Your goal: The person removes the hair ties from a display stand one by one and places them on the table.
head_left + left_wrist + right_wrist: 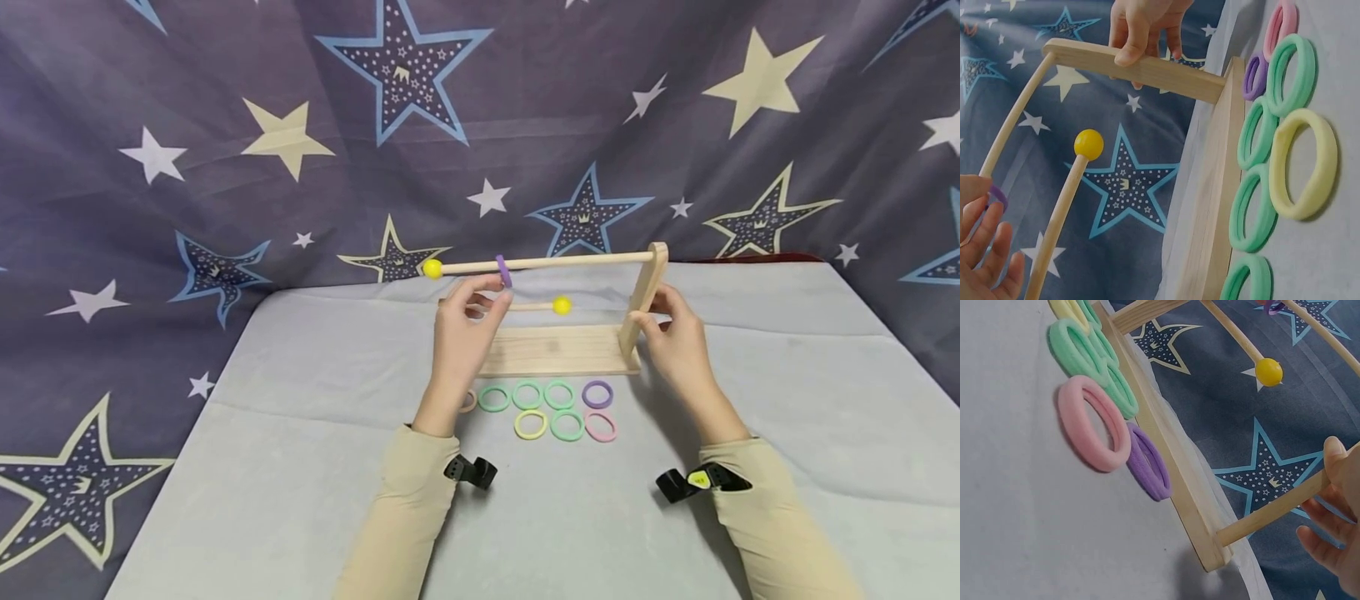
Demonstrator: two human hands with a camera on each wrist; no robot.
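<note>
A wooden stand has a base (555, 352), an upright post (642, 293) and an upper rod (585, 261) ending in a yellow ball (432, 268). Threaded on that rod is a purple hair tie (503, 272), which my left hand (467, 333) pinches between thumb and fingers. My right hand (681, 343) grips the post at mid-height, thumb on the near side, as the right wrist view also shows. A lower rod (1063, 215) carries another yellow ball (1089, 145); my left hand partly covers this rod in the head view.
In front of the base lie several hair ties: green (567, 425), yellow (531, 425), pink (601, 426), a second purple one (597, 394), and a peach one (468, 402) partly behind my left wrist. A grey cloth (300, 500) covers the table; a starry curtain (525, 100) hangs behind.
</note>
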